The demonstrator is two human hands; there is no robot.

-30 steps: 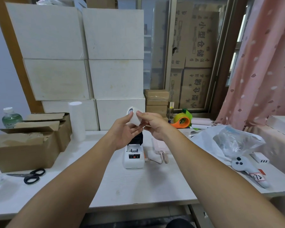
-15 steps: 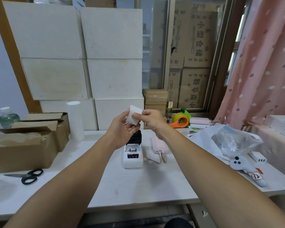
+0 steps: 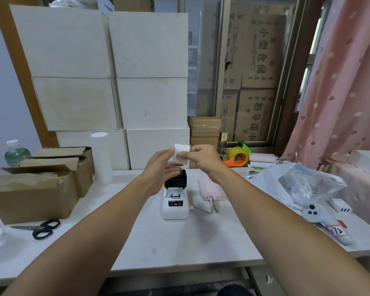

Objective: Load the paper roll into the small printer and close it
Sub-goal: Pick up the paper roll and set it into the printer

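Paper roll (image 3: pixel 181 154) pinched between left hand (image 3: pixel 161 169) and right hand (image 3: pixel 202 160) — fingertips closed on it, above small printer (image 3: pixel 175 205), lid open, on white table (image 3: pixel 179 242).

matt white paper roll (image 3: pixel 181 154), smooth white plastic printer (image 3: pixel 175 205), matt pale wood-grain table (image 3: pixel 179 242)

Brown cartons (image 3: pixel 257 60) read "小型仓储"; the controller's tag (image 3: pixel 336 231) reads "72".

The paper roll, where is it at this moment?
In the head view, the paper roll is held in the air between the left hand and right hand, above the open printer.
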